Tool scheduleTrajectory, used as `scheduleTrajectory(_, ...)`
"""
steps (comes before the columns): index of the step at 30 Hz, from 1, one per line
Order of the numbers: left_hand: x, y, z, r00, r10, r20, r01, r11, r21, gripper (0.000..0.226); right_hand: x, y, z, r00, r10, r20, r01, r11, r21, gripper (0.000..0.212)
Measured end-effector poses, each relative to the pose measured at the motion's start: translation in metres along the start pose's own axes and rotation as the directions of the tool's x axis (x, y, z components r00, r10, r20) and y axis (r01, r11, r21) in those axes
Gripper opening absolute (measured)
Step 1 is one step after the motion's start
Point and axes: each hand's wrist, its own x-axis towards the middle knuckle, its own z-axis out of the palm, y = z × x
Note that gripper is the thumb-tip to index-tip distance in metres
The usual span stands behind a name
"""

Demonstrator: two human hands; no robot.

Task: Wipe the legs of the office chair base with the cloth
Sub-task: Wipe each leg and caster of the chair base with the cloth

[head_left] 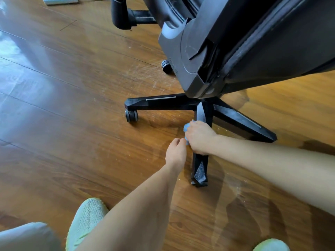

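Observation:
A black office chair base [205,105] spreads star-shaped legs over the wood floor. The nearest leg [200,165] points toward me, its tip dusty grey. My right hand [198,137] lies over the middle of that leg, closed on a blue cloth [186,128] that shows at its left side. My left hand [176,153] sits just left of the leg, fingertips pinched at the cloth's lower edge. Another leg [159,102] runs left to a caster [131,115]; a third leg [244,123] runs right.
The chair's grey and black seat underside [235,42] hangs over the base hub. An armrest [120,13] and a far caster [166,66] sit behind. My feet in light green slippers [87,220] stand at the bottom. A pale box [59,0] lies top left.

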Motion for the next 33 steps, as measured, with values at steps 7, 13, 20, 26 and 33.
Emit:
scheduleTrajectory(7,0.002,0.005,-0.006,0.998,-0.035,0.052,0.034,0.999,0.006,0.032,0.023,0.048,-0.007,0.981,0.181,-0.063,-0.178,0.983,0.046,0.023)
scheduleTrajectory(13,0.005,0.009,-0.012,0.998,-0.038,0.047,0.039,0.999,-0.031,0.028,-0.016,0.021,0.012,0.991,0.108,-0.074,-0.081,0.949,0.304,0.021)
scheduleTrajectory(20,0.001,0.014,-0.004,0.999,-0.032,0.027,0.033,0.999,-0.036,0.027,-0.044,0.027,0.031,0.977,-0.159,-0.142,0.199,0.917,0.346,0.041)
scheduleTrajectory(26,-0.008,0.012,-0.002,0.999,-0.034,0.024,0.031,0.995,0.096,0.030,-0.009,0.044,0.025,0.972,0.193,-0.132,-0.111,0.877,0.467,0.056)
scheduleTrajectory(33,-0.003,0.017,-0.015,0.998,-0.041,-0.044,0.052,0.957,0.286,0.045,-0.114,-0.042,0.055,0.921,-0.093,-0.379,0.277,0.840,0.467,0.054)
